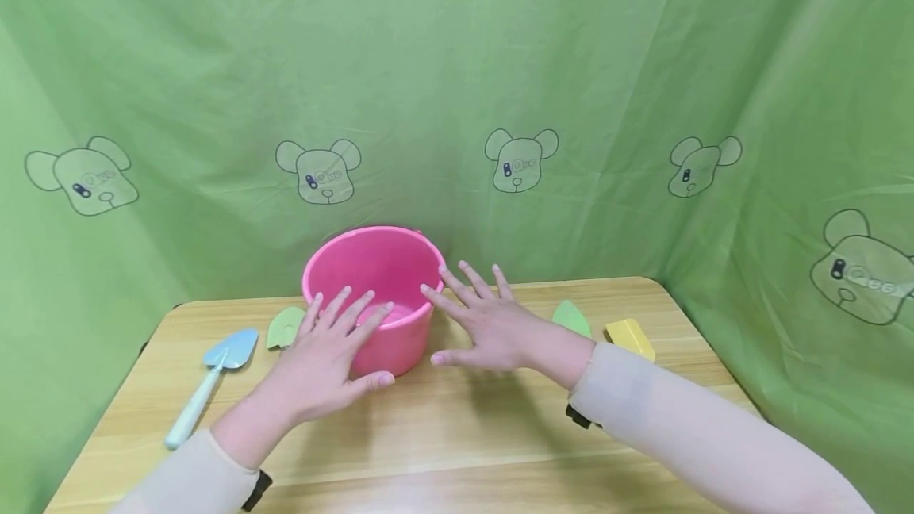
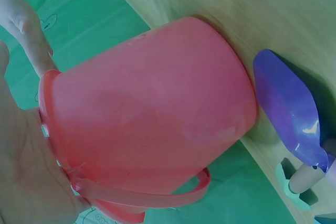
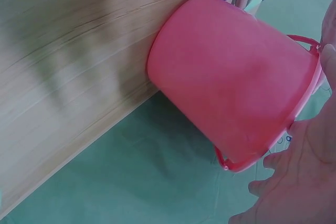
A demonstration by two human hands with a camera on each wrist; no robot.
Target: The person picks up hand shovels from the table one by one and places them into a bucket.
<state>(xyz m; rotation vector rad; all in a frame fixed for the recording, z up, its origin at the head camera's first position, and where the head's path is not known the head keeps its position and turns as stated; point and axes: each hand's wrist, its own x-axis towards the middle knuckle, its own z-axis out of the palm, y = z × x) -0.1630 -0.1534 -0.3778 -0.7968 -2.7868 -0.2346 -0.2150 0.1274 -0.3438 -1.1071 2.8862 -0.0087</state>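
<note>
A pink bucket [image 1: 400, 343] stands upright at the back of the wooden table, its inside bare as far as it shows. My left hand [image 1: 324, 363] is over its near left side, fingers straight and spread. At the right rim, my right hand [image 1: 493, 331] is spread the same way, palm down. Neither hand grips anything; whether fingertips touch the rim, I cannot tell. The bucket's handle [image 2: 152, 198] hangs down the far side in the left wrist view. Beside the bucket's base lies a purple scoop [image 2: 286, 103], hidden in the head view.
On the left lie a trowel with a light blue blade [image 1: 230, 349] and a green tool head [image 1: 286, 327]. To the right are a green pointed blade [image 1: 571, 318] and a yellow piece [image 1: 630, 338]. Green curtains [image 1: 443, 86] with bear drawings surround the table [image 1: 443, 450].
</note>
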